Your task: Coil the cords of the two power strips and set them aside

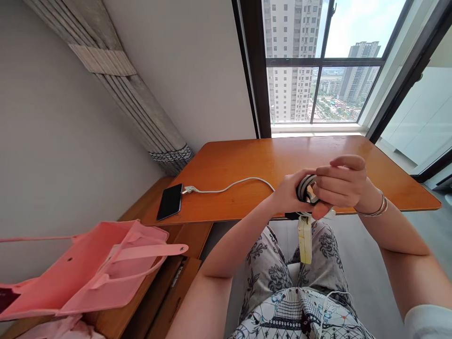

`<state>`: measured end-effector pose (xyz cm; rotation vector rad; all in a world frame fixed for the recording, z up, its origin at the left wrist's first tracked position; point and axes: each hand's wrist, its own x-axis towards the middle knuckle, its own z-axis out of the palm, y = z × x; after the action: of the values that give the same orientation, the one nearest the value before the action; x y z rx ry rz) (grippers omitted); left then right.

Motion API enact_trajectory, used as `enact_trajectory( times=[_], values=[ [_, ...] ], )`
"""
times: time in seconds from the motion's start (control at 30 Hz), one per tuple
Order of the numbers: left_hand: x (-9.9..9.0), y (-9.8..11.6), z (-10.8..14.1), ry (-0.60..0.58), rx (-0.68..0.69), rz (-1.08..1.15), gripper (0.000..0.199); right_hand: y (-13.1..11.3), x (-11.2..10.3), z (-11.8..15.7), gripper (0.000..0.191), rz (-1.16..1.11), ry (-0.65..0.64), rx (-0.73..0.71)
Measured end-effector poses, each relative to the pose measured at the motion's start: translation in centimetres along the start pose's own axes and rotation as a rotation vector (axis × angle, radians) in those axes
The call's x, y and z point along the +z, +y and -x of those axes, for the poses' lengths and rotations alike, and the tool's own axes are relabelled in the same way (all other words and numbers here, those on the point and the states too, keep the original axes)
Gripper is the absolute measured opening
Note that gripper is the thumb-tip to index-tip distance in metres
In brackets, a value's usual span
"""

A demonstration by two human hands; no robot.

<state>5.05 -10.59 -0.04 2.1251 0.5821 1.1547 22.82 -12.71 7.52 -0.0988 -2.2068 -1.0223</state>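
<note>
My left hand is closed around a coiled cable, whose light and dark loops show between the fingers. My right hand is closed against the right side of the coil, fingers curled over it. From the coil, a white stretch of cord runs left across the table to a plug. A pale yellow tag or strip hangs below my hands, above my lap. Part of a dark object shows under my left hand; its kind is unclear.
A black smartphone lies at the left end of the orange-brown wooden table, beside the plug. A pink bag stands at the lower left on a wooden drawer unit. A curtain and window are behind.
</note>
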Motion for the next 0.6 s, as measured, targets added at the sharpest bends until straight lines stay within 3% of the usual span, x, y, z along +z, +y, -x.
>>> enact_trajectory(
  times=[0.07,0.13,0.23,0.33,0.43,0.5,0.6],
  values=[
    [-0.7,0.2,-0.3,0.118,0.025,0.004,0.074,0.5,1.1,1.4,0.050,-0.166,0.032,0.332],
    [-1.6,0.4,-0.8,0.258,0.012,-0.033,0.074,0.4,2.4,2.8,0.062,-0.362,0.152,0.652],
    [-2.6,0.5,-1.7,0.388,-0.024,-0.132,0.075,-0.9,4.1,4.3,0.099,-0.681,0.207,0.975],
    [-2.9,0.3,-2.6,0.472,-0.055,-0.167,0.076,-2.7,5.5,4.7,0.116,-0.870,0.053,1.122],
    [-2.3,-0.2,-3.4,0.485,-0.073,-0.107,0.078,-3.9,7.0,4.3,0.108,-0.853,-0.095,1.203],
    [-2.0,-0.5,-3.9,0.458,-0.087,-0.061,0.079,-4.2,8.2,3.9,0.095,-0.797,-0.104,1.232],
    [-2.1,-0.5,-4.3,0.366,-0.112,-0.029,0.077,-4.4,9.6,3.7,0.077,-0.765,-0.001,1.264]
  ],
)
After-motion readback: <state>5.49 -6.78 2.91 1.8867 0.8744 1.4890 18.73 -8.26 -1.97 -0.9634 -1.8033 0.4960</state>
